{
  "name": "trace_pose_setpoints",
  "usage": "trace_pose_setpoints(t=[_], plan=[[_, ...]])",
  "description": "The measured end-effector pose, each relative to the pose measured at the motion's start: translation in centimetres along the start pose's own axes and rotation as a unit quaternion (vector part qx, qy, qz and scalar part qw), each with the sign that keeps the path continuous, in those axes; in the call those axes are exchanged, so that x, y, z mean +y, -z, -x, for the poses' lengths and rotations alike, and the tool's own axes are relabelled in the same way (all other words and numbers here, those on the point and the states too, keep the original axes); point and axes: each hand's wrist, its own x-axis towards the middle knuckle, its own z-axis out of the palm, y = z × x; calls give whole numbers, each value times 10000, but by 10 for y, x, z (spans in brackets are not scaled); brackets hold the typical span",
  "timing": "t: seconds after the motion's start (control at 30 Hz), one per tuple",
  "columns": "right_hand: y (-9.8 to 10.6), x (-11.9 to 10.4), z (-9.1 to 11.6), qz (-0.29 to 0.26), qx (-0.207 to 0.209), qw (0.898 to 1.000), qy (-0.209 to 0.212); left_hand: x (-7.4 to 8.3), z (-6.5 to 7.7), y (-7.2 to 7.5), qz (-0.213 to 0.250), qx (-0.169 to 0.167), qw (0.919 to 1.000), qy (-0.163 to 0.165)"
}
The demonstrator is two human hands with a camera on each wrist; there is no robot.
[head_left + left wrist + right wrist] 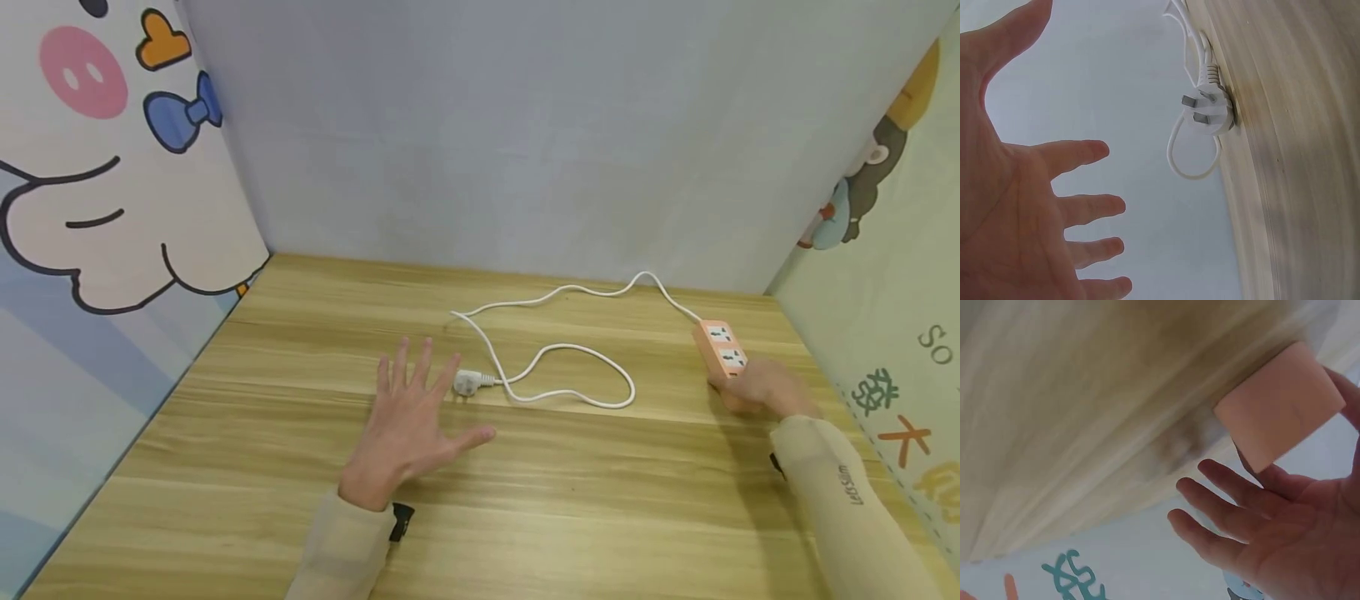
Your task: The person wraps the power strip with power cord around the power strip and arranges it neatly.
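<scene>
An orange power strip (722,354) with white socket faces is at the right of the table in the head view. My right hand (767,388) grips its near end; in the right wrist view the thumb and index finger are on either side of the strip's orange end (1282,406), the other fingers off it. A white cord (573,287) runs from the strip's far end in loose loops to a white three-pin plug (467,382). My left hand (405,433), fingers spread, is just left of the plug, not touching it. The plug's pins (1200,117) show in the left wrist view.
The wood-grain table (525,517) meets a pale back wall (510,150). A cartoon-printed panel (150,192) stands along the left edge, and another printed panel (877,275) borders the right edge, close to the right arm.
</scene>
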Motion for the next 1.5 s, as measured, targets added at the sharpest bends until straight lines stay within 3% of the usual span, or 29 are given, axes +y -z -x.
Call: trace_pose_setpoints(t=[0.2, 0.43, 0.67, 0.93, 1.13, 1.3, 1.4, 1.5], plan=[[-13, 3, -2, -94, 689, 9973, 235, 1, -1, -1, 50, -54, 10000, 4], [-25, -4, 7, -540, 1567, 9855, 355, 2, -3, 0, 84, -97, 9999, -88], [-26, -23, 18, -1103, 2691, 9550, 578, -1, -8, 5, -83, -43, 9997, -232], [-3, -60, 46, -1692, 3100, 9336, 607, -2, -21, 19, -305, 99, 9983, -494], [14, -94, 82, -1885, 3577, 9079, 1103, 5, -34, 38, -424, 504, 9949, -767], [22, -118, 111, -2124, 3813, 8852, 1607, 10, -41, 45, -309, 673, 9942, -776], [25, -129, 128, -2275, 3996, 8668, 1927, 11, -43, 47, -216, 810, 9931, -820], [27, -140, 143, -2446, 4211, 8416, 2335, 13, -45, 49, -109, 994, 9911, -878]])
